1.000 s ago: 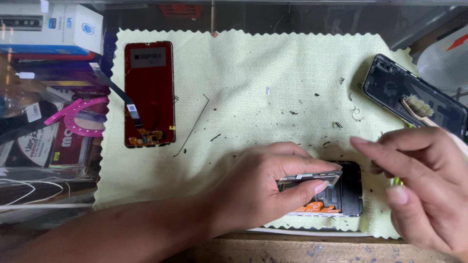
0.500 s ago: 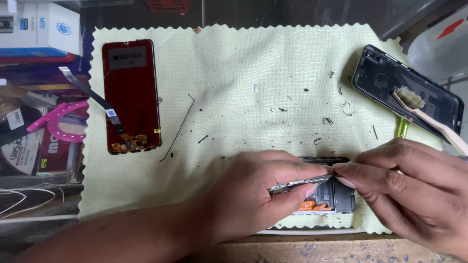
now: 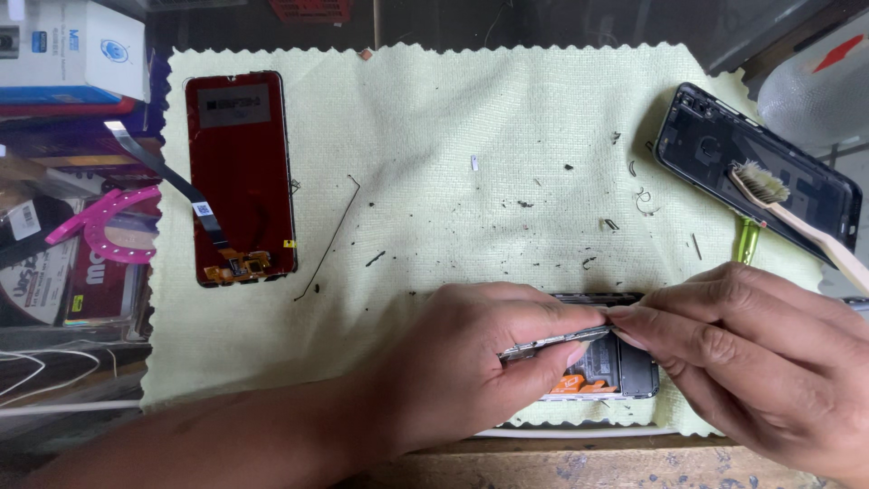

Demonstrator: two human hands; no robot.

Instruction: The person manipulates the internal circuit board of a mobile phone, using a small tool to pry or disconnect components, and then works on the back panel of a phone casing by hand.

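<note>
My left hand [image 3: 471, 362] holds an opened phone body [image 3: 625, 371] at the near edge of a pale yellow cloth [image 3: 453, 136], gripping a thin metal strip [image 3: 552, 342] along its top side. My right hand [image 3: 751, 353] meets it from the right, its fingertips pinching the strip's right end. Most of the phone body is hidden under both hands; a dark interior and a bit of orange show between them.
A red phone screen panel [image 3: 240, 177] with a flex cable lies at the cloth's left. At the right a dark back cover [image 3: 715, 154] carries a toothbrush [image 3: 797, 217]. A thin wire [image 3: 330, 240] and small debris lie mid-cloth. Boxes [image 3: 72, 45] and pink scissors [image 3: 113, 222] crowd the left edge.
My right hand came in from the right and closed its fingertips on the metal strip held by my left hand. The view shifted slightly.
</note>
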